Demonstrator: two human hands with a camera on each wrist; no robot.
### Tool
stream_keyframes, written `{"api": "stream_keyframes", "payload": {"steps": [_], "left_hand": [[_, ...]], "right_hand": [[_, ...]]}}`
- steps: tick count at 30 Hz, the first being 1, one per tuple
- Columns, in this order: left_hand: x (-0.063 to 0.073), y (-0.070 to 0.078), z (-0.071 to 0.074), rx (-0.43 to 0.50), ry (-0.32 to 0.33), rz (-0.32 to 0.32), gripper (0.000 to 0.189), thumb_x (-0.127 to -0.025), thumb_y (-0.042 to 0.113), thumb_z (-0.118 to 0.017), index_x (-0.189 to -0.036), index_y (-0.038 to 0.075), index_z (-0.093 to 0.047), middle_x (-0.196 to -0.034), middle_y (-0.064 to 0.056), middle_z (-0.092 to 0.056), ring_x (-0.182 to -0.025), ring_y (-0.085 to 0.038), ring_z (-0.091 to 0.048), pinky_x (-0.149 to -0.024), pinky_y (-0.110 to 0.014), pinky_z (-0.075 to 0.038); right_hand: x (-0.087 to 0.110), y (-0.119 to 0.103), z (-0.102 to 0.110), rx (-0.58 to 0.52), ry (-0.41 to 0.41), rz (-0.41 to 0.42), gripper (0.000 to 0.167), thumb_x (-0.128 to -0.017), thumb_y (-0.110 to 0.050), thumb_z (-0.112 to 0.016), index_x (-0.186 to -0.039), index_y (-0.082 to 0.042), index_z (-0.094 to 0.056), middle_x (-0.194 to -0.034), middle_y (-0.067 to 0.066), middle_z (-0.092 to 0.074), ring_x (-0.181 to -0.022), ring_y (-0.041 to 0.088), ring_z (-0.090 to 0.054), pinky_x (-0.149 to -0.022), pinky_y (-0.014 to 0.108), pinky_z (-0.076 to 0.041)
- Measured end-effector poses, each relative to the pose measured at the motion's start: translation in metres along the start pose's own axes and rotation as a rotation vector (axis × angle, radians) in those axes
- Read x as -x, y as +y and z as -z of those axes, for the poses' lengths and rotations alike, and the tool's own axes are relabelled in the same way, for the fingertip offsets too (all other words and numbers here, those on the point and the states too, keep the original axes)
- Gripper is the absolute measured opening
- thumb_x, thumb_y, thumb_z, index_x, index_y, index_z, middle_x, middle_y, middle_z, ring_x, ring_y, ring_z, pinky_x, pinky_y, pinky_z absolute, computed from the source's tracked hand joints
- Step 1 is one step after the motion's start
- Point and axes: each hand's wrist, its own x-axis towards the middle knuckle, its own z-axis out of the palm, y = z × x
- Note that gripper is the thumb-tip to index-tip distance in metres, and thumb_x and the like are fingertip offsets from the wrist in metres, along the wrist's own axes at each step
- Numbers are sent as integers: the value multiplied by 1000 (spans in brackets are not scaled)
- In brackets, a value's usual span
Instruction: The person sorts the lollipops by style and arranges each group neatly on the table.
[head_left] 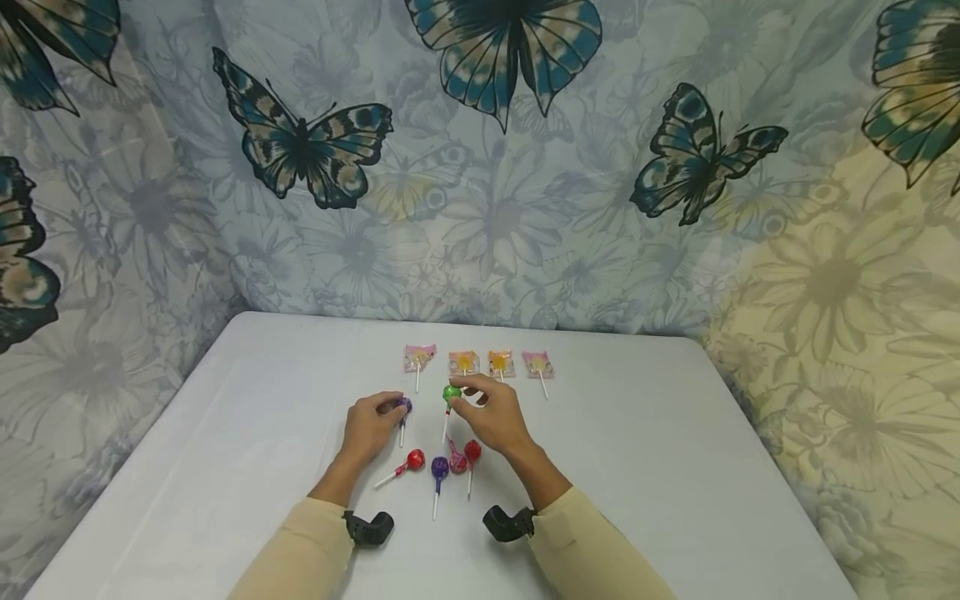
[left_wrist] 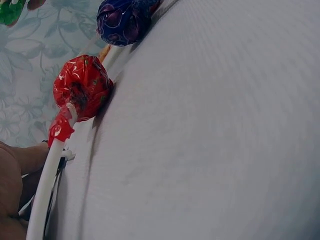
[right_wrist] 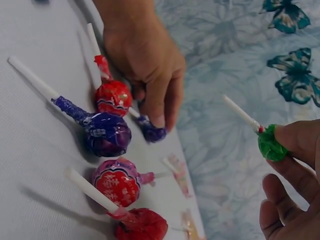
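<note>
My left hand (head_left: 370,427) pinches the wrapped head of a purple lollipop (right_wrist: 153,131) between thumb and fingers, its white stick pointing toward me. To the right, my right hand (head_left: 491,417) holds a green lollipop (right_wrist: 271,145) by its head, raised off the table with the stick hanging down. Nearer me lie a red lollipop (head_left: 416,459), another purple lollipop (head_left: 439,467), a pink-and-red lollipop (head_left: 457,462) and a second red lollipop (head_left: 472,452). In the left wrist view, a red lollipop (left_wrist: 83,87) appears close up.
Behind the hands, several flat lollipops in clear wrappers lie in a row, among them a pink one (head_left: 418,358), an orange one (head_left: 464,362) and another pink one (head_left: 537,364). They rest on a white table (head_left: 637,467) bordered by butterfly-patterned fabric (head_left: 495,242).
</note>
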Motion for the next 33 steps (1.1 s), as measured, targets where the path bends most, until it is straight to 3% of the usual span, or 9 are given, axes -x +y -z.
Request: {"api": "stream_keyframes", "payload": {"steps": [7, 17, 33], "left_hand": [[-3, 1, 1, 2, -8, 2, 28, -88, 12, -70, -114, 6, -70, -97, -9, -67, -91, -25, -58, -81, -41, -47], [-1, 3, 2, -1, -8, 12, 27, -88, 11, -71, -115, 7, -71, -101, -9, -68, -93, -25, -58, -81, -42, -46], [-2, 3, 2, 12, -22, 32, 29, -88, 12, -71, -116, 6, -70, -102, -10, -67, -95, -26, -58, -82, -42, -46]], "right_hand": [[-12, 9, -13, 31, -54, -61, 24, -85, -12, -74, -109, -10, -73, -104, 0, -70, -93, 21, -62, -74, 34, -50], [-21, 19, -27, 69, -116, -194, 25, -87, -17, -72, -111, -11, -73, -105, -2, -70, -96, 20, -60, -75, 34, -50], [-33, 31, -39, 130, -254, -285, 24, -87, -18, -73, -110, -12, -74, -105, -2, -69, -89, 16, -59, -69, 29, -49]]}}
